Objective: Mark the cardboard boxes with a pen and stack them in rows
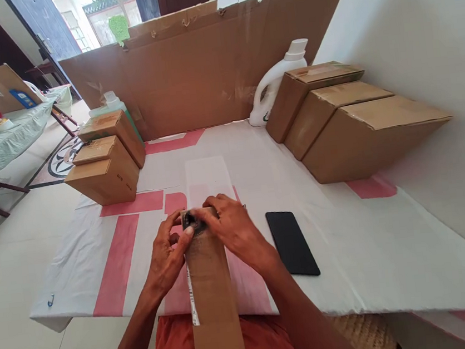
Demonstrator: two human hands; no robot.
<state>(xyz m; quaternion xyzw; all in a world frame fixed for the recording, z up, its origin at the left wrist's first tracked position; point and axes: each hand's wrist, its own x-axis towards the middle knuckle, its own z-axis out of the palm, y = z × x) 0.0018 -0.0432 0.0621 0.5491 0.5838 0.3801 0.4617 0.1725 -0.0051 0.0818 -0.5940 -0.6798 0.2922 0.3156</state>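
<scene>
A long, narrow cardboard box (212,289) extends from my lap out over the table's near edge. Near its far end is a dark, round, smudged patch (198,224); whether it is a hole or something set into the card I cannot tell. My left hand (169,251) grips the box's left side, its thumb pressed beside the dark patch. From the right, my right hand (234,227) is closed round the far end, with its thumb at the patch and its fingers over the far edge. Right of the box lies a flat black phone-like slab (293,243).
Cardboard boxes (357,129) stand along the right wall beside a white jug (276,82). More boxes (106,172) and a greenish bottle (111,101) stand at left. A tall cardboard panel (195,72) closes the back. A small hook (51,300) lies near the left corner.
</scene>
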